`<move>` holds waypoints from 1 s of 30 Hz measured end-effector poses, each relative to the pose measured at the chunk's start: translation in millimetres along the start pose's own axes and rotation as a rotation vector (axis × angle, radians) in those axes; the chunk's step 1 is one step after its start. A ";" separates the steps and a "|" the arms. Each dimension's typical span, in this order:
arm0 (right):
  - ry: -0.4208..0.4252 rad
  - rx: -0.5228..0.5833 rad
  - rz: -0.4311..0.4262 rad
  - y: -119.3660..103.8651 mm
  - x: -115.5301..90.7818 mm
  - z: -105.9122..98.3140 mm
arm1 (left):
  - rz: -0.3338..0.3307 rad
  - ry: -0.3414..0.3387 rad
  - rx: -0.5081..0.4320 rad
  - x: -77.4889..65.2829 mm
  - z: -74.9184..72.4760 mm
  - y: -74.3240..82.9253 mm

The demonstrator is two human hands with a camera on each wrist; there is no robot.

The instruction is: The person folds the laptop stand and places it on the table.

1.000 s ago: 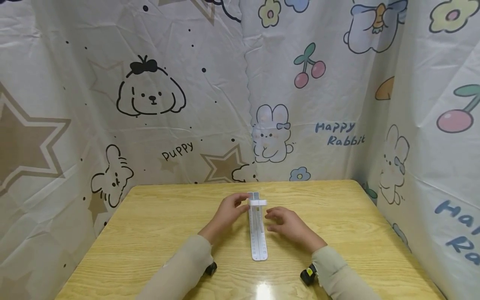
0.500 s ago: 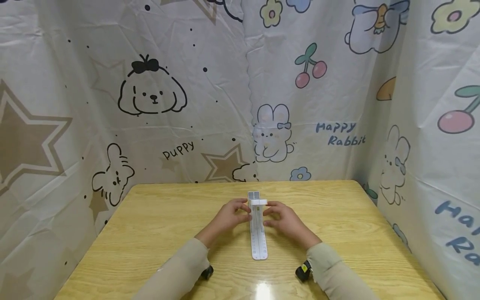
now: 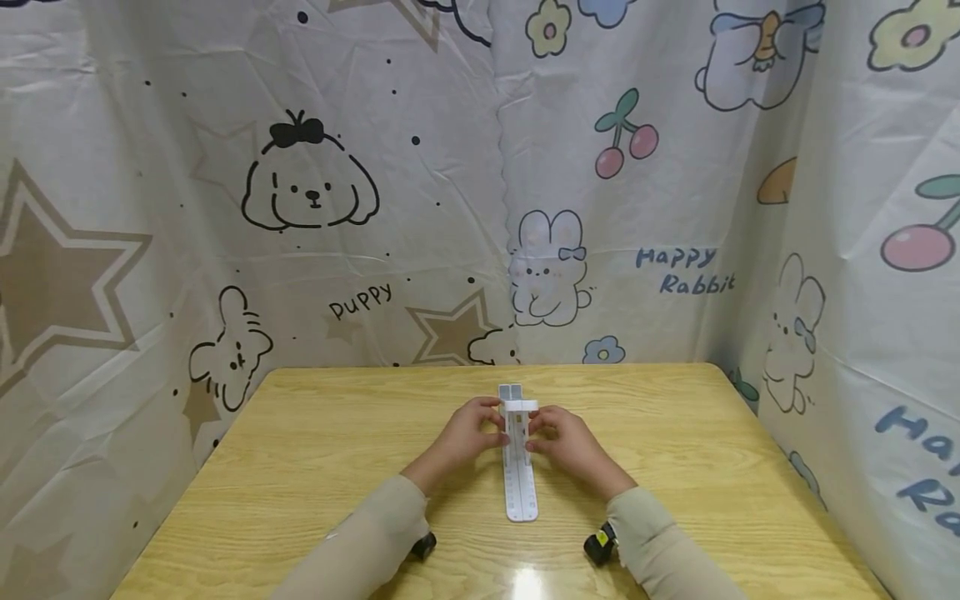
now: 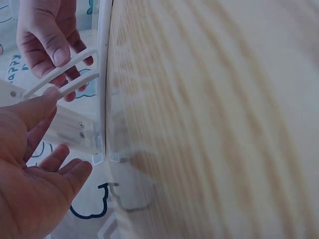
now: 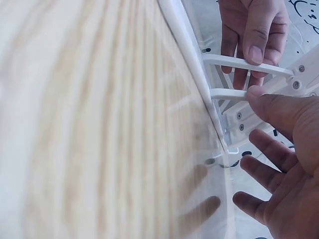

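A narrow white folding stand [image 3: 521,492] lies lengthwise near the table's middle, a raised crossbar [image 3: 521,406] close to its far end. From the left, my left hand [image 3: 467,432] holds its side, index finger by the crossbar and thumb lower down. Opposite, my right hand [image 3: 567,437] holds the other side in much the same way. In the left wrist view my left thumb presses a thin white strut [image 4: 82,79] that rises from the base. The right wrist view has my right thumb on a strut [image 5: 229,94]; the index finger is partly hidden and the other fingers are spread.
The wood-grain table [image 3: 337,425] extends on both sides of the stand. A patterned cloth curtain [image 3: 427,192] hangs behind it and along both sides. Black wrist cameras, one [image 3: 600,544] on the right sleeve, sit close above the tabletop.
My right hand has moved left to the stand's side. My left hand has come slightly nearer, its thumb lower along the stand. The stand keeps its place.
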State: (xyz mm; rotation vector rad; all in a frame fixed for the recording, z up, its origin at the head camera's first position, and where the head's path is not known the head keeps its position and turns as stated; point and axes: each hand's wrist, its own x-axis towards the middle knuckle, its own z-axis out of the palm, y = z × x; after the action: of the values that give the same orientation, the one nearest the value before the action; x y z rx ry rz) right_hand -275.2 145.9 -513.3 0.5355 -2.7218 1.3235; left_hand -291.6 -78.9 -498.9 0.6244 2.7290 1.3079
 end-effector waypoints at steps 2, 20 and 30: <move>0.008 -0.022 -0.002 -1.0 0.6 -0.1 | 0.007 0.006 0.005 0.4 0.8 0.9; 0.001 -0.026 0.043 -6.7 6.0 -3.7 | 0.007 0.031 -0.027 3.5 0.8 3.7; -0.014 -0.066 0.023 -3.8 11.8 -8.7 | 0.049 0.020 -0.030 5.8 -0.9 2.0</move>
State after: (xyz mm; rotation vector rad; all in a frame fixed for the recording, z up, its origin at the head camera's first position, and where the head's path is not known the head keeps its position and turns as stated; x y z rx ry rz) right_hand -285.7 147.2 -502.5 0.5113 -2.7801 1.2343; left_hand -296.4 -76.2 -496.1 0.6829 2.7212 1.3704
